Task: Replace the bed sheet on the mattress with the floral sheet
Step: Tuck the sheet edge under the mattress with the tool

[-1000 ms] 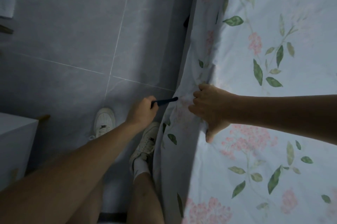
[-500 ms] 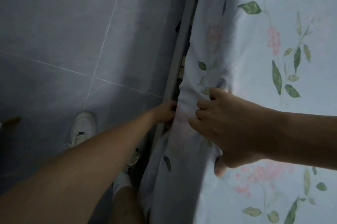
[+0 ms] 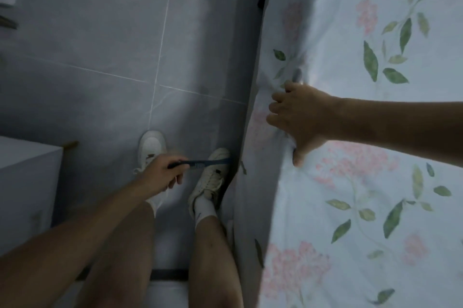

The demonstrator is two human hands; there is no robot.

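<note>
Floral sheet (image 3: 375,182) already spread over the mattress top, filling the right half of the frame, draped down the side at the centre. Old sheet nowhere in view, so swap judged largely done; tucking along this side judged the step in hand. Still loose: sheet edge hanging near the lower centre, wrinkled around the right hand.

Right hand (image 3: 298,117), centre right, pressed on the mattress edge, fingers curled over it into bunched fabric, thumb pointing down the frame: grip closed on the sheet. Left hand (image 3: 160,175), lower centre, closed round the handle of a dark slim tool (image 3: 200,163) with ridges like a comb or brush, tip pointing right toward the gap under the mattress side. Exact kind of tool too blurred to tell.

Bed side running as a dark line from top centre down to lower centre. Tiled floor (image 3: 100,32) to its left, open through the upper left. Two white shoes (image 3: 208,177) just beside the bed, the right one almost against it. White cabinet (image 3: 25,182) at the left edge, narrowing the standing room there.
</note>
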